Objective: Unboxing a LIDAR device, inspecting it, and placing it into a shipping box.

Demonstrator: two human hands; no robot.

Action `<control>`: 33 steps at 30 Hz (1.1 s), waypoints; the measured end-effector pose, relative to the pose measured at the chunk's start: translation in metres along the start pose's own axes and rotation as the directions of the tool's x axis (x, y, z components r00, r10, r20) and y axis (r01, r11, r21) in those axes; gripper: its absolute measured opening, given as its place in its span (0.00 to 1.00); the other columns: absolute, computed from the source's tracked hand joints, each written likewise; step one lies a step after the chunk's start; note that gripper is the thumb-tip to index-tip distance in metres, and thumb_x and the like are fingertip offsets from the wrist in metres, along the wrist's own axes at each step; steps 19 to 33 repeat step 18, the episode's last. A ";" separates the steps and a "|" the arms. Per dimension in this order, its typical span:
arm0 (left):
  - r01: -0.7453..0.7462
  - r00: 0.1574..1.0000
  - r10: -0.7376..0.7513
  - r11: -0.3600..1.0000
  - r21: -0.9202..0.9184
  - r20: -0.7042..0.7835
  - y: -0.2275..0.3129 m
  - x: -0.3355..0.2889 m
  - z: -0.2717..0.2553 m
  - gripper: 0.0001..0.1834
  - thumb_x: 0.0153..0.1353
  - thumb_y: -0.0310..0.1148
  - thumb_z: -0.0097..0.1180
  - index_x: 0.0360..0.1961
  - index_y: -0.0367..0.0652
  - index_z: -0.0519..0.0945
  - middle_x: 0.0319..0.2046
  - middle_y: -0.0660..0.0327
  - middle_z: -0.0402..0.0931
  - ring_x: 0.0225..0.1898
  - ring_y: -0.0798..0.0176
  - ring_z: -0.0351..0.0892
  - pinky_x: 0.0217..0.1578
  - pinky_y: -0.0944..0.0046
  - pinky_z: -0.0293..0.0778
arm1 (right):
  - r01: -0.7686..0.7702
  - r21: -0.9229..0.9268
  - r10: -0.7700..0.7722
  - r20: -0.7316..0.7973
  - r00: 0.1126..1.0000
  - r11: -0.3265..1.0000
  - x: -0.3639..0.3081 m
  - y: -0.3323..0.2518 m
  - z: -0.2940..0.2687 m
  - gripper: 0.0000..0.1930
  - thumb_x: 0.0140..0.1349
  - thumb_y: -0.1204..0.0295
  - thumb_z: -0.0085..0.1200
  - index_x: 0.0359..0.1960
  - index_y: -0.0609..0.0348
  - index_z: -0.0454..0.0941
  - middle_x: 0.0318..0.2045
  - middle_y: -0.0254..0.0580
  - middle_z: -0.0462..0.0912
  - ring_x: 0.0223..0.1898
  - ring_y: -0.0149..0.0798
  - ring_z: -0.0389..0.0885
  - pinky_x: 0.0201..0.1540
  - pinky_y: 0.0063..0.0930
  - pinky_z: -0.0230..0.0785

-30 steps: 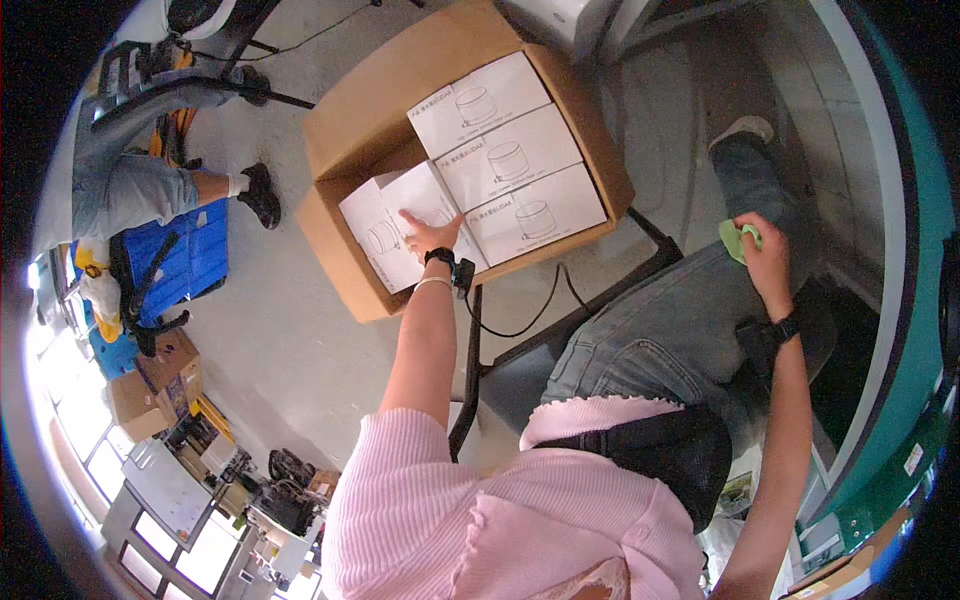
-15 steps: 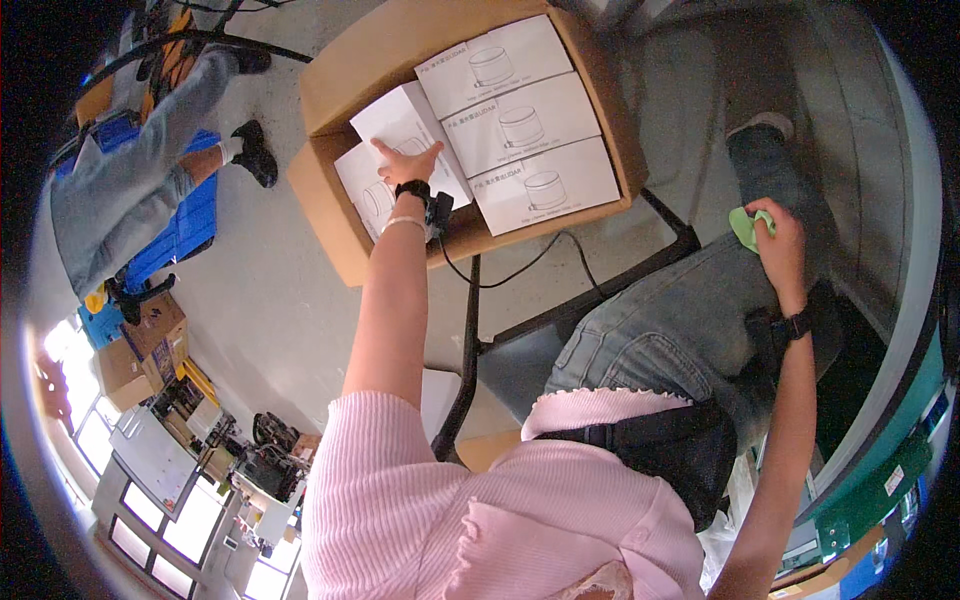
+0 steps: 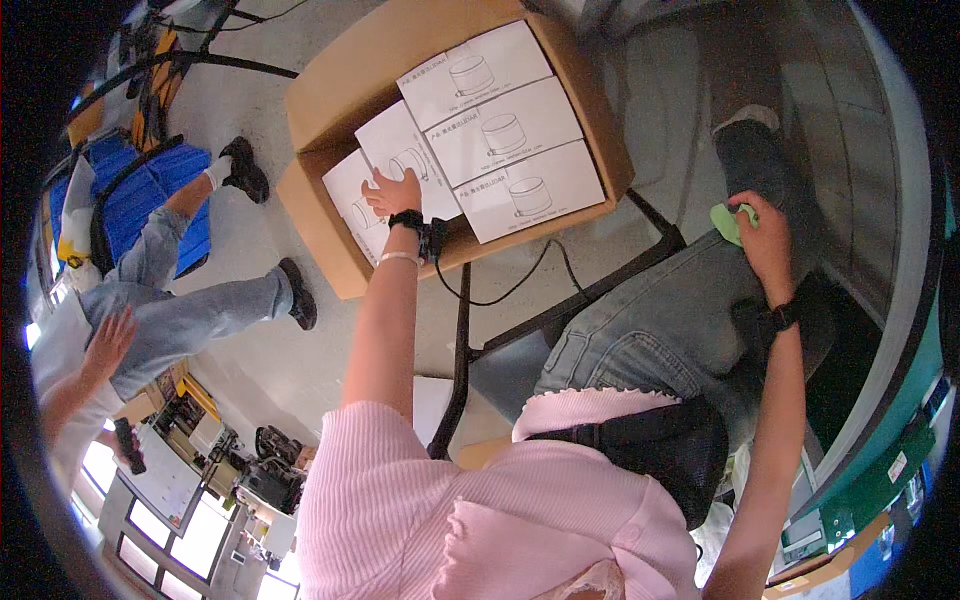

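Observation:
My left hand (image 3: 393,194) reaches into an open cardboard carton (image 3: 318,228). Its fingers are apart and lie over the near edge of a tilted white box (image 3: 398,135), with no grip on it visible. Another white box (image 3: 345,185) lies beside it, partly behind the hand. Three more white boxes (image 3: 503,133), each printed with a cylinder drawing, fill the carton's right side in a stack-like row. Over my right leg, my right hand (image 3: 766,240) pinches a small light green piece (image 3: 727,224), perhaps cloth or paper; its material is unclear.
From a strap device (image 3: 432,238) on my left wrist a black cable (image 3: 500,303) hangs below the carton. A black metal frame (image 3: 640,255) stands near it. Another person (image 3: 165,330) stands at the left, by a blue bin (image 3: 130,200). Shelving and equipment (image 3: 265,470) are at lower left.
My left hand has drawn slightly back toward me across the white boxes, its fingers less widely spread. The other person has stepped, and their hands now show. My right hand still holds the green piece.

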State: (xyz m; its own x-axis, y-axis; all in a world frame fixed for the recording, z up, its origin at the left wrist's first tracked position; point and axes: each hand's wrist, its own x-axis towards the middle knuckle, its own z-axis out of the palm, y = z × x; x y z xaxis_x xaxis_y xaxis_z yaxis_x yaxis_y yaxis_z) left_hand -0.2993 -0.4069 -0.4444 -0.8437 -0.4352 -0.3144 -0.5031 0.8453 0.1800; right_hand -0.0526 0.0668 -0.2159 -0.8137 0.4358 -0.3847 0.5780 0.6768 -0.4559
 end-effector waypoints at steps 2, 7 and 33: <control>-0.033 0.997 0.027 0.996 -0.084 -0.068 0.000 -0.018 -0.006 0.48 0.42 0.47 0.66 0.65 0.47 0.59 0.63 0.44 0.46 0.63 0.40 0.49 0.60 0.40 0.52 | 0.003 -0.043 -0.003 0.004 1.000 0.999 0.001 0.002 0.002 0.08 0.59 0.75 0.50 0.40 0.53 0.79 0.36 0.47 0.83 0.39 0.52 0.81 0.42 0.38 0.72; 0.024 1.000 -0.024 1.000 0.012 0.019 0.028 -0.072 0.015 0.51 0.41 0.47 0.69 0.63 0.45 0.55 0.58 0.46 0.52 0.60 0.41 0.54 0.55 0.39 0.59 | 0.021 0.014 -0.021 0.019 1.000 1.000 0.005 0.012 0.009 0.08 0.58 0.74 0.50 0.39 0.55 0.79 0.36 0.48 0.83 0.38 0.53 0.81 0.42 0.37 0.72; 0.354 0.858 -0.323 0.935 -0.003 0.399 0.023 -0.122 0.052 0.60 0.33 0.53 0.73 0.63 0.37 0.53 0.61 0.41 0.54 0.63 0.40 0.54 0.64 0.49 0.57 | 0.329 0.286 -0.400 0.237 0.886 0.900 0.119 -0.103 0.054 0.13 0.57 0.71 0.53 0.42 0.58 0.81 0.41 0.44 0.84 0.45 0.42 0.81 0.49 0.33 0.72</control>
